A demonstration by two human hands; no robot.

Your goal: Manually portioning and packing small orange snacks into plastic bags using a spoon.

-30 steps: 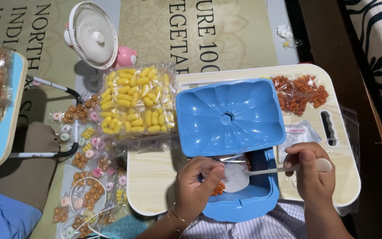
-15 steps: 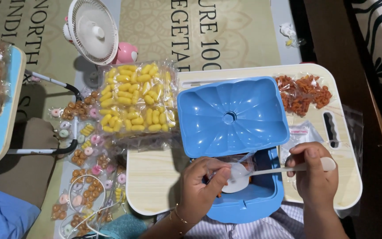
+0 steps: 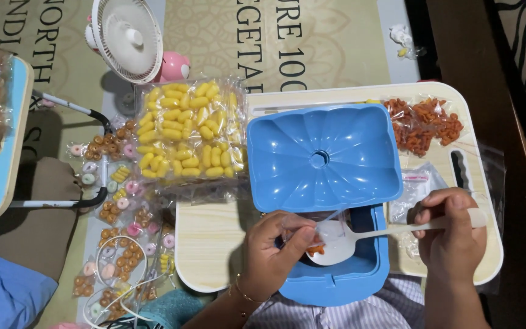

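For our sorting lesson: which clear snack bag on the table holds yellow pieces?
The big bag of yellow puffs, left of the blue lid. The bag of orange snacks, at the far right corner, holds orange twists.

Blue box point(image 3: 372, 262) interior (largely behind its raised lid point(image 3: 324, 158)) and hands.

At the surface's point(image 3: 214, 244) far left corner you have a big clear bag of yellow puffs point(image 3: 187, 137) hanging over its left edge, and at the far right corner a bag of orange twists point(image 3: 424, 125). Off the left edge, on the floor, lie small packets of ring snacks point(image 3: 123, 237); beyond the far edge stand a white fan point(image 3: 126, 36) and a pink toy point(image 3: 175, 66).
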